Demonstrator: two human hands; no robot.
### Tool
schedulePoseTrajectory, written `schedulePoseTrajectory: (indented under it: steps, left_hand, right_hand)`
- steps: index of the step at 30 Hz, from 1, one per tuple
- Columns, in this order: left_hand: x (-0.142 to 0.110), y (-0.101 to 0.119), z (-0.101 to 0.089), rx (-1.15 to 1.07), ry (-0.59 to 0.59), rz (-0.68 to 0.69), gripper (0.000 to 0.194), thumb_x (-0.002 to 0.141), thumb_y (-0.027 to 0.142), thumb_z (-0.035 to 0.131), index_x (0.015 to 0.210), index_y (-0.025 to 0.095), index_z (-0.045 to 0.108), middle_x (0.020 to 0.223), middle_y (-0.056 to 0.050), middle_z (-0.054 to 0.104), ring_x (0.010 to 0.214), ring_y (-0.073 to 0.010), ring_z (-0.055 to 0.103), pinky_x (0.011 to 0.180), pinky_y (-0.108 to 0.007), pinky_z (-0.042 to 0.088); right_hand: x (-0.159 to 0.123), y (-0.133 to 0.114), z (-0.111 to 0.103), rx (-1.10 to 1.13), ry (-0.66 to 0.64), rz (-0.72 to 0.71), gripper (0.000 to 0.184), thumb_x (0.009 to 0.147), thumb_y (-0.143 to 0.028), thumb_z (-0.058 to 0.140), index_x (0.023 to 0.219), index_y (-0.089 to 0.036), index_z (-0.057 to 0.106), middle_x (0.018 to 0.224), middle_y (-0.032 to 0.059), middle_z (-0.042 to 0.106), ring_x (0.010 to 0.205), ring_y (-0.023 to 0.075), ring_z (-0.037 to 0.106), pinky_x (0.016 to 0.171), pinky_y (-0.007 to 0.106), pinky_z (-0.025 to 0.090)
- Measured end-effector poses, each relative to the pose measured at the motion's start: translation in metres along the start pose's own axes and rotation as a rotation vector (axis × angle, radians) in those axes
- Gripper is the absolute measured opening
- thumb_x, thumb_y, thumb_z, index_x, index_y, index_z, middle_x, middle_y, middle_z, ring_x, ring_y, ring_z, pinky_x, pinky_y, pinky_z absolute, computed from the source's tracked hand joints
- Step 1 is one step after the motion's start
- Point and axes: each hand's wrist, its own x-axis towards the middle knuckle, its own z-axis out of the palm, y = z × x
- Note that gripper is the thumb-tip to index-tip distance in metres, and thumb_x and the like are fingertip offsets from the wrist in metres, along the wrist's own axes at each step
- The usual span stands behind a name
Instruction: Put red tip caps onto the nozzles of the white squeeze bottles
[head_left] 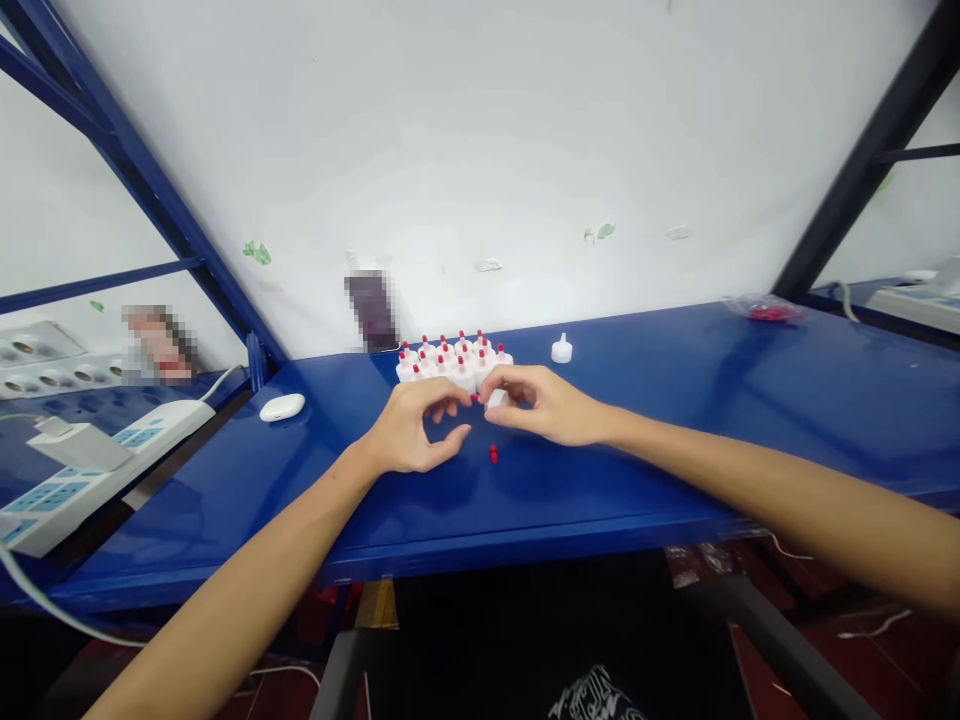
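My right hand (551, 408) pinches a white nozzle cap (497, 400) between thumb and fingers, tipped sideways above the table. A small red tip (475, 398) shows at its left, close to the fingertips of my left hand (420, 425). That left hand has its thumb and index finger apart, with nothing visible between them. Behind both hands stands a cluster of several white nozzle caps (461, 372), upright, with red tips. Small red tip caps (493, 454) lie on the table between my hands and nearer to me. One white nozzle cap (561, 350) without a red tip stands farther back on the right.
The blue table (637, 380) meets a white wall. A blurred phone (373, 312) leans there. A white earbud case (283, 407) lies at left, near power strips (105, 470) and cables. At the back right is a clear bag (765, 308) with red pieces. Metal posts frame both sides.
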Motion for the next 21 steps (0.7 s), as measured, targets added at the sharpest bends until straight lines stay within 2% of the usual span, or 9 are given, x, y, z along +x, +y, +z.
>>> schedulePoseTrajectory:
  steps: [2, 4, 8, 12, 17, 21]
  left_hand:
    - [-0.001, -0.002, 0.0, 0.103, -0.02, -0.03, 0.024, 0.081, 0.027, 0.06, 0.103, 0.017, 0.057, 0.076, 0.001, 0.061, 0.06, -0.0107, 0.052, 0.061, -0.024, 0.044]
    - [0.0, 0.0, 0.002, 0.204, -0.082, -0.053, 0.021, 0.084, 0.027, 0.054, 0.103, 0.018, 0.055, 0.079, 0.0, 0.063, 0.063, -0.0125, 0.055, 0.062, -0.025, 0.042]
    - [0.007, 0.008, 0.009, 0.332, -0.19, -0.078, 0.011, 0.09, 0.026, 0.043, 0.094, 0.019, 0.052, 0.085, -0.003, 0.067, 0.071, -0.0173, 0.061, 0.062, -0.027, 0.041]
    - [0.011, 0.009, 0.012, 0.421, -0.274, -0.13, 0.022, 0.097, 0.029, 0.034, 0.103, 0.018, 0.051, 0.088, -0.006, 0.07, 0.073, -0.0213, 0.065, 0.06, -0.029, 0.041]
    - [0.015, 0.01, 0.014, 0.553, -0.39, -0.172, 0.029, 0.096, 0.034, 0.035, 0.103, 0.015, 0.055, 0.081, -0.01, 0.071, 0.067, -0.0241, 0.066, 0.057, -0.029, 0.041]
    - [0.018, 0.014, 0.017, 0.554, -0.372, -0.188, 0.03, 0.094, 0.033, 0.037, 0.099, 0.015, 0.059, 0.077, -0.01, 0.07, 0.066, -0.0251, 0.066, 0.056, -0.03, 0.04]
  right_hand:
    - [0.0, -0.003, 0.004, 0.087, -0.064, 0.028, 0.021, 0.09, -0.038, 0.061, 0.099, -0.019, 0.061, 0.069, -0.0043, 0.052, 0.06, 0.0104, 0.046, 0.057, 0.025, 0.038]
    - [0.0, -0.005, 0.007, 0.112, -0.082, 0.028, 0.023, 0.092, -0.04, 0.059, 0.101, -0.019, 0.061, 0.069, -0.004, 0.053, 0.061, 0.0108, 0.047, 0.058, 0.025, 0.038]
    - [0.0, -0.005, 0.008, 0.085, -0.059, 0.013, 0.023, 0.096, -0.041, 0.054, 0.103, -0.019, 0.06, 0.074, -0.0022, 0.058, 0.064, 0.0117, 0.05, 0.063, 0.026, 0.04]
    - [0.001, -0.006, 0.008, 0.05, -0.04, 0.014, 0.021, 0.096, -0.039, 0.053, 0.101, -0.02, 0.06, 0.077, -0.0015, 0.058, 0.067, 0.0123, 0.051, 0.066, 0.028, 0.041]
    - [0.002, -0.007, 0.009, -0.013, -0.044, -0.001, 0.026, 0.088, -0.042, 0.065, 0.101, -0.02, 0.059, 0.082, -0.0015, 0.058, 0.068, 0.0122, 0.049, 0.064, 0.026, 0.04]
    - [0.002, -0.006, 0.012, -0.095, -0.037, -0.042, 0.028, 0.086, -0.043, 0.067, 0.097, -0.02, 0.057, 0.081, -0.0015, 0.059, 0.066, 0.0115, 0.048, 0.063, 0.025, 0.039]
